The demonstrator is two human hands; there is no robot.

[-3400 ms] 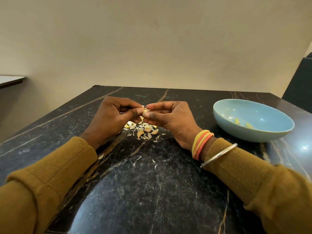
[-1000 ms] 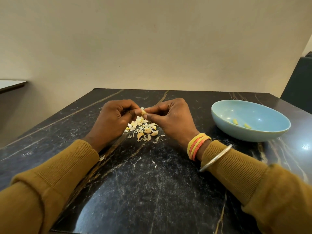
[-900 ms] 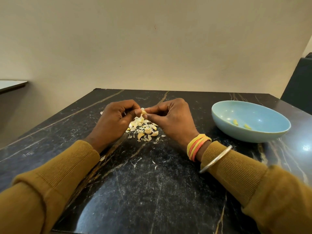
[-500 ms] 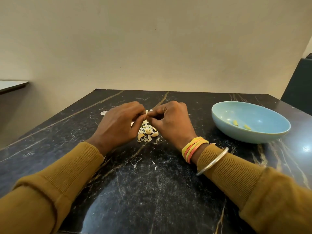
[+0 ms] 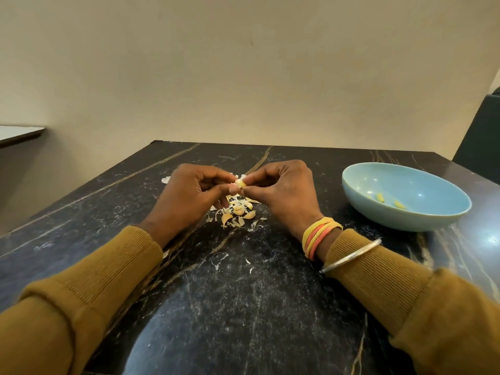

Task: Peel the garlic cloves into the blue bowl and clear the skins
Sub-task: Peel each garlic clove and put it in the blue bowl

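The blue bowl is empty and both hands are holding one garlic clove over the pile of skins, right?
Not quite. In the head view the blue bowl already holds two peeled cloves. Otherwise right: left hand and right hand pinch one garlic clove above the skins.

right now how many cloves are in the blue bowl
2. One clove lies near the middle of the bowl floor, the other clove just to its right. The near wall could hide more.
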